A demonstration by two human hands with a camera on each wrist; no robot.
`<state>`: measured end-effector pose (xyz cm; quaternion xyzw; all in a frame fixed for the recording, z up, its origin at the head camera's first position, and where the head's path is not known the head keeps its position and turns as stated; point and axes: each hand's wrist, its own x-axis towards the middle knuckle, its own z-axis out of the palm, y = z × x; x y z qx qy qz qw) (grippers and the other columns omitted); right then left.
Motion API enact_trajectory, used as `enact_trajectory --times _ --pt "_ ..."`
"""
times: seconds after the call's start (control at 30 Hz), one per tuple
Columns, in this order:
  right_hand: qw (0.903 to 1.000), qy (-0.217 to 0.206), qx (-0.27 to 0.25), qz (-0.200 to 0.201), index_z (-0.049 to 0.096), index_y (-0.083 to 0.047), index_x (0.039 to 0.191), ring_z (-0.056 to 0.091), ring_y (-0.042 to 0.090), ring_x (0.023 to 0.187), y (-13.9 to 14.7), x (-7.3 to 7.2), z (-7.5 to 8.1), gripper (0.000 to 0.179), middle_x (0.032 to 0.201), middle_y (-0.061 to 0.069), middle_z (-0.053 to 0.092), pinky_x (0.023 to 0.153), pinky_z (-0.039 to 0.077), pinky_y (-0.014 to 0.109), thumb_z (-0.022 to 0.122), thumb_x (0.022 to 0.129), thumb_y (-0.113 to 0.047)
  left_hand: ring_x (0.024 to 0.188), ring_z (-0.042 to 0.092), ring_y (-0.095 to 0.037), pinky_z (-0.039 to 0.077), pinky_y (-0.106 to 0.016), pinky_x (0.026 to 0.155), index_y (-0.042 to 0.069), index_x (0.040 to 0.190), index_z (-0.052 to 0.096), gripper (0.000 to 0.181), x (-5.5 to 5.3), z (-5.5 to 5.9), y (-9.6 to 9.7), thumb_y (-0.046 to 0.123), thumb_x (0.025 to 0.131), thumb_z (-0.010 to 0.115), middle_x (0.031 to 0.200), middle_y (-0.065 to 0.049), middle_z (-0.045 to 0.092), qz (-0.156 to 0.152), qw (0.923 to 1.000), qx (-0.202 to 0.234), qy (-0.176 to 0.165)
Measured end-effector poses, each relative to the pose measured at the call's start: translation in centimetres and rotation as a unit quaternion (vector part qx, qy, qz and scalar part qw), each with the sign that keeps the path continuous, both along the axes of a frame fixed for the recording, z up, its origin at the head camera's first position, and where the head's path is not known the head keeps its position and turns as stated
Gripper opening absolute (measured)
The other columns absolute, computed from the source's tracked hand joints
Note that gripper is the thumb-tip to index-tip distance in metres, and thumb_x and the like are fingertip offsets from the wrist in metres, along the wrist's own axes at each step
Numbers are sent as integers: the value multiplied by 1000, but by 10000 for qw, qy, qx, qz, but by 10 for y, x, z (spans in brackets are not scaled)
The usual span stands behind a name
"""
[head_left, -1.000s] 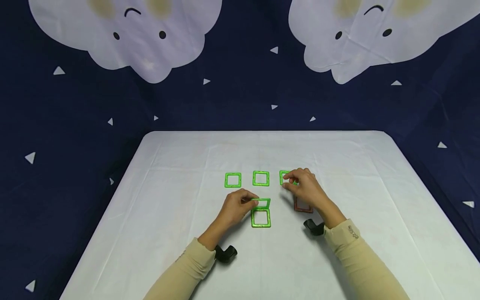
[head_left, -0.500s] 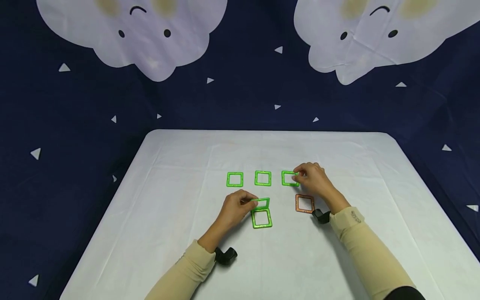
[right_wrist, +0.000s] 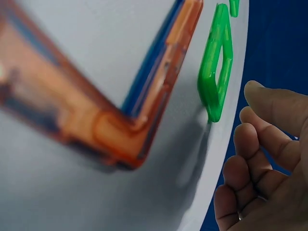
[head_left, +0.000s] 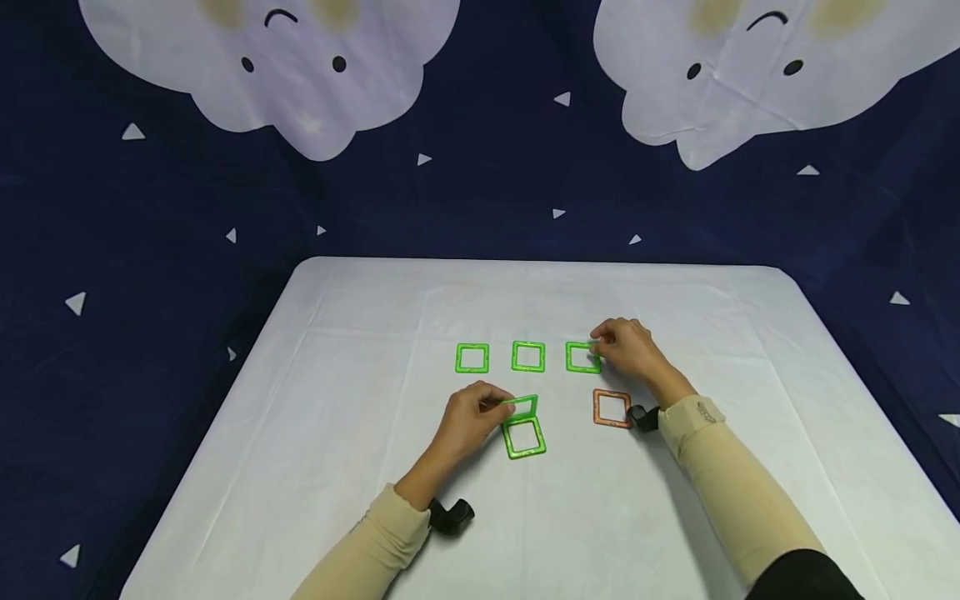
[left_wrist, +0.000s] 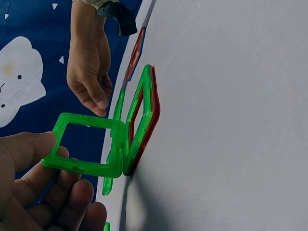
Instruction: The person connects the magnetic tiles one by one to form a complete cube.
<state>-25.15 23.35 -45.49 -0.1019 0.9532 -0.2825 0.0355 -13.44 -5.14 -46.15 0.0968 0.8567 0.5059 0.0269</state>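
Note:
My left hand [head_left: 468, 417] pinches the edge of a green square magnetic tile [left_wrist: 86, 167], held upright and slightly tilted. Its lower edge meets a second green square tile [head_left: 527, 454], angled out toward me. In the left wrist view a red tile [left_wrist: 154, 115] backs that second one. My right hand [head_left: 628, 348] hovers by the right end of the back row, its fingers loosely bent with nothing between them. Its fingertips overlap the corner of a green tile [head_left: 572, 357] in the head view, while the right wrist view shows a gap between them.
Two more green tiles, a left one [head_left: 459, 358] and a middle one [head_left: 515, 357], complete the row on the white table [head_left: 360, 375]. An orange tile [head_left: 597, 408] lies nearer me, below my right wrist, with blue showing under it in the right wrist view.
My right hand has moved back and to the right, uncovering the orange tile and most of the right green tile. The lower green tile has turned slightly; my left hand keeps its pinch.

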Motion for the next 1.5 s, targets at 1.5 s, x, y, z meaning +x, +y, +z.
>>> enact_trajectory --times 1.5 --pt "9981 -478 218 324 68 -3 100 52 28 93 -2 -18 -6 22 99 14 62 86 37 44 68 81 -12 68 52 -4 44 -17 63 7 92 72 15 40 0 3 18 82 69 83 -6 65 604 9967 529 -117"
